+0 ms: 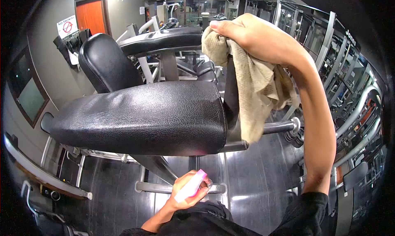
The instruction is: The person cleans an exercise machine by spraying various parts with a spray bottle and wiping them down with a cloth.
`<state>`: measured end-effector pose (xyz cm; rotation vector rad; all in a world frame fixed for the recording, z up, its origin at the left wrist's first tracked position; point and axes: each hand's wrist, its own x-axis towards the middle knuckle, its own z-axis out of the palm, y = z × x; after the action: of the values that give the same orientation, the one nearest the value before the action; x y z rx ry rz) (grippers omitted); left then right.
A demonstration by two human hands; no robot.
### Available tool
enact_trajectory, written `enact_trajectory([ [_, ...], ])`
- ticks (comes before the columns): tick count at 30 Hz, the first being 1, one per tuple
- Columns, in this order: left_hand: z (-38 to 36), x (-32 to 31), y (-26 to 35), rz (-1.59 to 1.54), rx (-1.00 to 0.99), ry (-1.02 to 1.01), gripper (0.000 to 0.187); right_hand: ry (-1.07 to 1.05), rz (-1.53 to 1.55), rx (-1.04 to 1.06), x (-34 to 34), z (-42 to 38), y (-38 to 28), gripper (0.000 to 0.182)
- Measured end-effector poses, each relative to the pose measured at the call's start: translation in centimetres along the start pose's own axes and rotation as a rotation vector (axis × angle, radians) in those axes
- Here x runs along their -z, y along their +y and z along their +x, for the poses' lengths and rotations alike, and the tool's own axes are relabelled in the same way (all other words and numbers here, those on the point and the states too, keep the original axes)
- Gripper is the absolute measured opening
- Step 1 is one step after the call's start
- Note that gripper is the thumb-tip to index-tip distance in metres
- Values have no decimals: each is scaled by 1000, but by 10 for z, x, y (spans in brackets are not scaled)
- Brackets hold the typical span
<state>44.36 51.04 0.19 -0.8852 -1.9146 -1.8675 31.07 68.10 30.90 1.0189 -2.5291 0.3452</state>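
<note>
My right hand point(251, 34) is closed on a beige cloth point(257, 88) at the upper right, over the top of a dark upright bar beside the black padded bench point(144, 116). The cloth hangs down past the pad's right end. Low in the middle, my left hand point(190, 189) is wrapped round a small white and pink bottle point(192, 186), held tilted below the pad. The bench's leather surface is shiny. A black backrest point(109, 63) rises behind the pad on the left.
A metal foot bar point(158, 187) of the machine lies low in the middle, over the dark floor point(255, 182). Metal bars and racks point(329, 51) line the right side. An orange door point(91, 17) and a no smoking sign point(67, 26) are on the left wall.
</note>
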Motion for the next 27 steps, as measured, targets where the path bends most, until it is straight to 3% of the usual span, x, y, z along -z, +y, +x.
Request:
enact_trajectory([
  [2,-1,-1,1,-34,0,6,23,52,34,95,-6,3,11,39],
  [3,-2,-2,1,-45,10,14,23,55,32,93,-11,0,16,39],
  [5,-3,-4,0,-59,23,19,24,252,147,100,-18,-8,13,38],
  [7,-4,-6,-3,-71,49,-6,25,271,220,139,-24,-14,13,40],
  [11,-4,-15,-7,-126,81,13,26,474,330,329,-43,-16,27,32],
  [13,-2,-23,-12,-139,65,39,26,654,170,602,-47,-13,34,29],
  [17,3,-40,-17,-102,76,70,25,495,44,556,-31,-20,36,33],
  [23,9,-68,-24,9,-25,58,30,656,-281,619,-29,-3,35,33],
  [25,11,-82,-19,-99,145,239,23,661,-310,592,-26,-6,35,32],
  [27,10,-89,-19,-36,120,306,22,728,-267,638,-33,3,42,31],
])
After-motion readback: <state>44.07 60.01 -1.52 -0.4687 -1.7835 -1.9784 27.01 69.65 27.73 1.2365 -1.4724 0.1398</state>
